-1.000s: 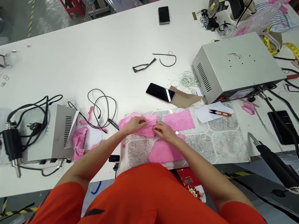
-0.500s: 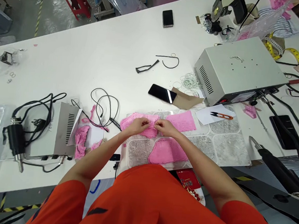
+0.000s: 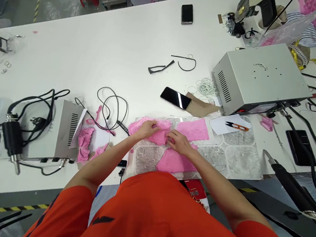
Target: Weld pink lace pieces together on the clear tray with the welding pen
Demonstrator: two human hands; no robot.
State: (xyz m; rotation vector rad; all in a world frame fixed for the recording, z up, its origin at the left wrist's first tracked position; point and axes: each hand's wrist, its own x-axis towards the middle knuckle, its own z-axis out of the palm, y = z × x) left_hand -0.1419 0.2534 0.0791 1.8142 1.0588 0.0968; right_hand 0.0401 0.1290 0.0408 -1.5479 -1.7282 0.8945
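A piece of fluffy pink fabric lies bunched on a grey stone-patterned mat. My left hand grips its upper part, thumb and fingers pressed together on the pile. At the right edge of the same piece, my right hand has its fingers curled and pinching; the exact hold is small in view. A flat pink rectangle lies just beyond my right hand. Nearer my body is another pink fabric piece, partly under my right hand and wrist.
Right of the mat stands a grey metal box with cables and a black handpiece. Orange thread snips lie on white paper. A phone sits behind the fabric. Another grey box with cables stands left.
My right hand has moved slightly right and down, and my hands are farther apart. The left still holds the pink fabric. The whole view has shifted a little.
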